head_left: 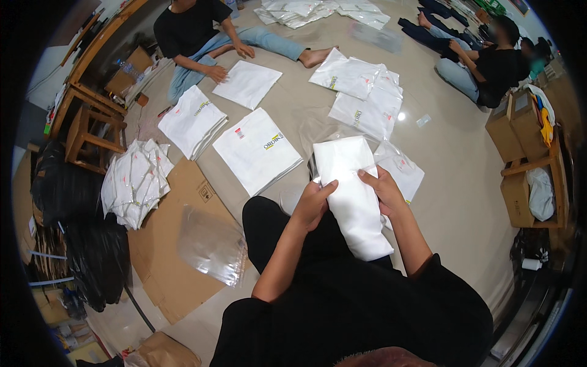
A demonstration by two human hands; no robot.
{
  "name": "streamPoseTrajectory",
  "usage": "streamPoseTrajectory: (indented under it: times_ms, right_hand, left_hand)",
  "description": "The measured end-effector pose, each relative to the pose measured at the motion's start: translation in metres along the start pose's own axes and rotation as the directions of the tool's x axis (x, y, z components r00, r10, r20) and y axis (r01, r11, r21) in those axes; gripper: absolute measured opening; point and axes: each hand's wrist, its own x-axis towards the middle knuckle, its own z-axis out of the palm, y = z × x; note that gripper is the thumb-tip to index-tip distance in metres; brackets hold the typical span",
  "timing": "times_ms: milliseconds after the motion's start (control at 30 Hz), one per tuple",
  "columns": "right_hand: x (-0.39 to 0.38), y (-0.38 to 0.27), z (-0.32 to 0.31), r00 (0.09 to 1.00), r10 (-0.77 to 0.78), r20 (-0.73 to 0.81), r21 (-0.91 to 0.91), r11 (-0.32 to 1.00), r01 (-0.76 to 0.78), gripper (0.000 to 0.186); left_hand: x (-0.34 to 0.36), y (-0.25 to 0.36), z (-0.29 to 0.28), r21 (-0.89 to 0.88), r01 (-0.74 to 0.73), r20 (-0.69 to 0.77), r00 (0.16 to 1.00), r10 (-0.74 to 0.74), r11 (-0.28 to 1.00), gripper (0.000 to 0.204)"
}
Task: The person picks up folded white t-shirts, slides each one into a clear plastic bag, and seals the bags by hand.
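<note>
Between my two hands is a folded white T-shirt [348,192], held over my lap with its lower part curving down towards me. My left hand [313,203] grips its left edge, thumb on top and fingers underneath. On the right edge my right hand [382,189] does the same. A clear plastic bag [318,125] shows at the shirt's far end; whether the shirt is partly inside it I cannot tell. Just ahead to the left lies a neat stack of folded white T-shirts [257,153]. Beside my right hand rests a bagged white shirt [406,174].
Bagged shirts [367,101] lie farther ahead, another folded stack [192,122] to the left. Clear bags [211,244] lie on cardboard [162,275]. A bagged pile [137,183] stands near a wooden stool [95,134]. One person [192,37] sits ahead, touching a folded shirt [247,84]; others sit far right.
</note>
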Motion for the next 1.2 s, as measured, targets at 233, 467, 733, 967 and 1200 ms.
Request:
streamPoseTrajectory:
  times_ms: [233, 467, 733, 967, 1200]
  right_hand:
    - [-0.002, 0.003, -0.014, 0.978, 0.206, 0.032, -0.012, 0.978, -0.206, 0.051]
    - [0.008, 0.007, -0.012, 0.981, 0.108, 0.161, -0.157, 0.984, -0.083, 0.051]
    - [0.004, -0.003, -0.026, 0.995, 0.102, -0.014, -0.595, 0.798, -0.090, 0.069]
    - [0.039, 0.015, -0.026, 0.984, -0.173, 0.051, -0.593, 0.787, 0.169, 0.053]
    - [0.065, 0.039, -0.050, 0.999, -0.023, -0.046, -0.730, 0.683, -0.018, 0.062]
  left_hand:
    - [-0.014, -0.001, -0.027, -0.346, 0.244, 0.134, 0.969, -0.209, 0.906, 0.060]
    - [-0.002, -0.016, -0.016, 0.001, 0.240, -0.091, 0.967, -0.239, 0.971, 0.061]
    - [-0.012, -0.019, -0.013, 0.021, 0.222, -0.005, 0.975, -0.222, 0.975, 0.063]
    - [-0.018, -0.025, -0.010, 0.220, 0.349, 0.019, 0.932, -0.362, 0.911, 0.063]
    - [-0.032, -0.024, -0.007, 0.241, 0.305, 0.003, 0.949, -0.315, 0.921, 0.057]
